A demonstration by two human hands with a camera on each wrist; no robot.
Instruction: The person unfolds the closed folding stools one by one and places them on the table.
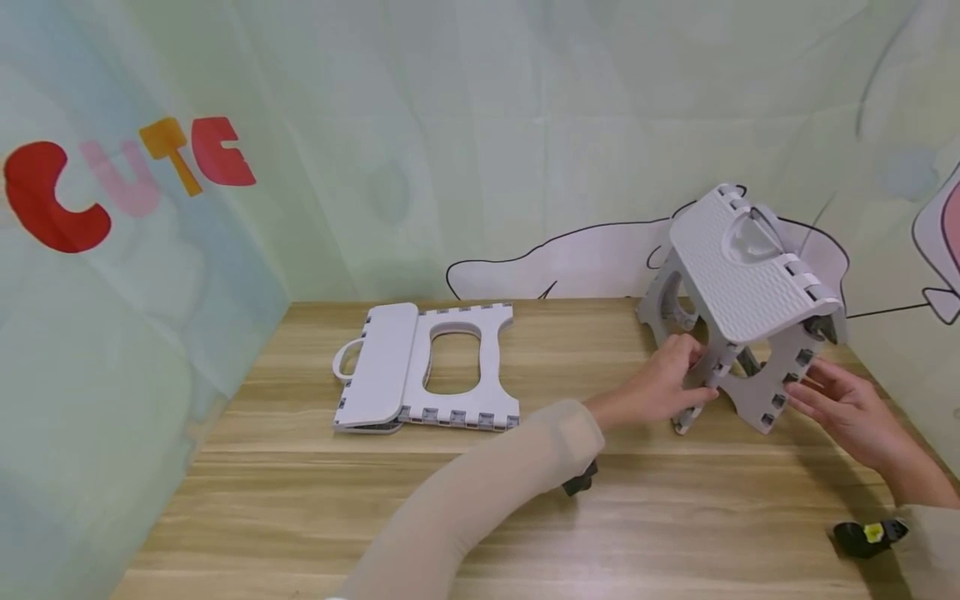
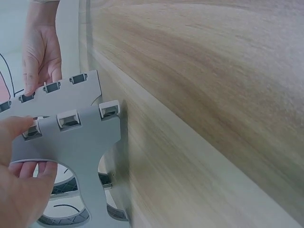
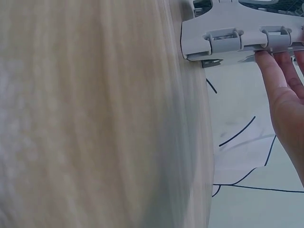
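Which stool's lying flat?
The left stool, flat on the table and untouched; the right stool is opened out, with the left hand gripping it and the right hand touching it.

One unfolded stool point(image 1: 750, 292), one flat stool point(image 1: 390, 362), two stools in all, one left hand point(image 1: 662, 387), one right hand point(image 1: 851, 412), two hands in all, two sleeves point(image 1: 480, 483), two small black devices point(image 1: 579, 480), four big letters point(image 1: 162, 137) on one printed backdrop point(image 1: 450, 167), one wooden table point(image 1: 645, 533)
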